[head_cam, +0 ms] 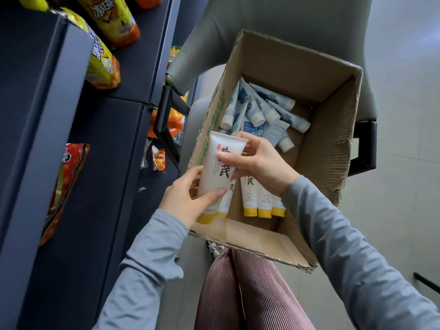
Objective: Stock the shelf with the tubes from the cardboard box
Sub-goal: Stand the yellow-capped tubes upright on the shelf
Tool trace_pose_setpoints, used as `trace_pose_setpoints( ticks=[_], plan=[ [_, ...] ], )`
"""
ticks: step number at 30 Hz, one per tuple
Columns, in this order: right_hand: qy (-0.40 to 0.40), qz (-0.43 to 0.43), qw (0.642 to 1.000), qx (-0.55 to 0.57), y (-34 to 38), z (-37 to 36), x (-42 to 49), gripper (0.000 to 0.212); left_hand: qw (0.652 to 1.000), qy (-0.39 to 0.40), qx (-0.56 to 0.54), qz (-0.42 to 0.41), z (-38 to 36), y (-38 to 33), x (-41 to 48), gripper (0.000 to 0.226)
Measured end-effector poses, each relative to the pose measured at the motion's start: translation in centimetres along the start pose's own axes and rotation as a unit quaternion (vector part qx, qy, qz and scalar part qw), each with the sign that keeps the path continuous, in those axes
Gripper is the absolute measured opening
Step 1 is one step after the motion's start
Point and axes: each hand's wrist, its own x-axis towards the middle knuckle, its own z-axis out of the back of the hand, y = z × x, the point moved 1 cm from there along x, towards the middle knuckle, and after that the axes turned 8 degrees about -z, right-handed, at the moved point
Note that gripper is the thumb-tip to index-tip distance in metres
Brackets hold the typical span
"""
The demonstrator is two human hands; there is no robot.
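Over the cardboard box's (297,75) left edge, the left hand (183,201) wraps a white tube's (214,148) lower end and the right hand (262,167) pinches its top. Many other tubes (262,110) lie inside the box. The shelf (107,139) left of it shows only snack bags (102,65), so stocking seems barely begun.

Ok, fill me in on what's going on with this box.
A person holds a white yellow-capped tube in both hands over the open cardboard box: the left hand grips its cap end, the right hand pinches its upper part. More yellow-capped tubes and blue-and-white tubes lie in the box. The dark shelf on the left holds snack bags.
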Motion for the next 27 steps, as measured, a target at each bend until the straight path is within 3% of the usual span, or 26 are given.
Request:
trace_pose_setpoints(
  ticks=[3,6,9,12,17,21,27],
  plan=[
    [0.016,-0.015,0.999,0.026,-0.5,-0.3,0.5,0.022,1.000,-0.013,-0.021,0.011,0.6,0.1,-0.2,0.034],
    [0.004,-0.023,0.995,0.094,-1.0,0.7,1.6,0.026,0.999,-0.040,-0.023,0.015,1.2,0.7,-0.9,0.032],
    [-0.135,-0.044,0.971,0.193,-2.5,3.4,2.9,0.025,0.996,-0.076,-0.032,0.019,2.0,1.3,-1.5,0.031],
    [-0.278,-0.066,0.934,0.214,-5.7,5.8,3.3,0.017,0.990,-0.119,-0.065,0.032,2.9,1.8,-1.8,0.031],
    [-0.389,-0.153,0.903,0.094,-12.0,6.7,2.9,0.037,0.987,-0.146,-0.067,0.011,3.4,2.0,-1.9,0.030],
    [-0.395,-0.188,0.899,-0.038,-14.8,6.0,2.8,0.046,0.985,-0.155,-0.081,0.010,3.1,2.2,-1.9,0.031],
    [-0.313,-0.164,0.929,-0.113,-15.5,3.0,5.7,0.053,0.980,-0.170,-0.104,0.018,2.4,2.4,-1.5,0.031]
  ],
)
